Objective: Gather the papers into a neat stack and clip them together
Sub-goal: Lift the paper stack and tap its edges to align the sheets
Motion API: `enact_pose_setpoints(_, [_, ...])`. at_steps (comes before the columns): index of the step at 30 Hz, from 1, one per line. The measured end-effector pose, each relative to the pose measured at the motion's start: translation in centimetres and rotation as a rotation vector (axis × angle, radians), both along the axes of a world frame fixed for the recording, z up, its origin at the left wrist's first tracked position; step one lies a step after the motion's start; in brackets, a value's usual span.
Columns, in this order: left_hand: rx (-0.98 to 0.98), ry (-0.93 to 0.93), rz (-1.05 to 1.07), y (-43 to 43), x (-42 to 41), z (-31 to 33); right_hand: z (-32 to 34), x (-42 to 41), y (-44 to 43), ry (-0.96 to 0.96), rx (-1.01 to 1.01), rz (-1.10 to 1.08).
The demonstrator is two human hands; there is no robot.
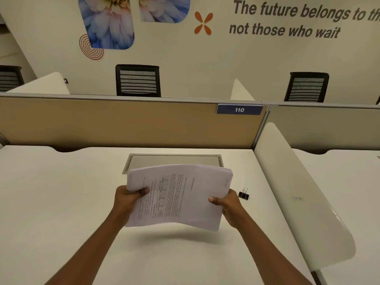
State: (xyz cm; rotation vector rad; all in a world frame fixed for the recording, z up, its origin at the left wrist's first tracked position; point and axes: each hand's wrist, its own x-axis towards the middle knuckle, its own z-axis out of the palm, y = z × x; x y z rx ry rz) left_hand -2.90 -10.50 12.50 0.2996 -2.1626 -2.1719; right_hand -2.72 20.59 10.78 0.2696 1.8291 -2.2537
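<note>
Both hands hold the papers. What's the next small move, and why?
Probably tap the papers edge-down on the desk to square them. The left hand and right hand hold them lifted and bowed, sheet edges look slightly fanned at the far right corner, and the binder clip lies untouched on the desk.

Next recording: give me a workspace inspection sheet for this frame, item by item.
Surface: white desk with a grey hatch set in at the back.
Job's things: papers held above the desk, bowed; black binder clip lying on the desk to their right.
Clutter: nothing seen.
Hands: left hand and right hand each grip one side of the papers.
Cables: nothing seen.
Surroundings: tan partition with a "110" label; black chairs beyond.
</note>
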Motion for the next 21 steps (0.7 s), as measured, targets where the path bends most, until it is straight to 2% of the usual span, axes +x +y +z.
enact_pose_setpoints(3, [-0.031, -0.013, 0.064, 1.2, -0.1, -1.1, -0.4, -0.1, -0.7, 0.0, 0.12, -0.071])
enact_pose_setpoints(8, [0.077, -0.046, 0.172, 2.9, -0.9, -2.3, -0.6, -0.5, -3.0, -0.023, 0.339, -0.296])
enact_pose_setpoints(15, [0.117, -0.12, 0.216, 3.8, -1.8, -4.7, -2.7, 0.2, -3.9, -0.017, 0.343, -0.377])
enact_pose_setpoints(21, [0.124, -0.113, 0.232, 4.2, -1.8, -5.8, -3.8, 1.1, -3.8, -0.005, 0.294, -0.428])
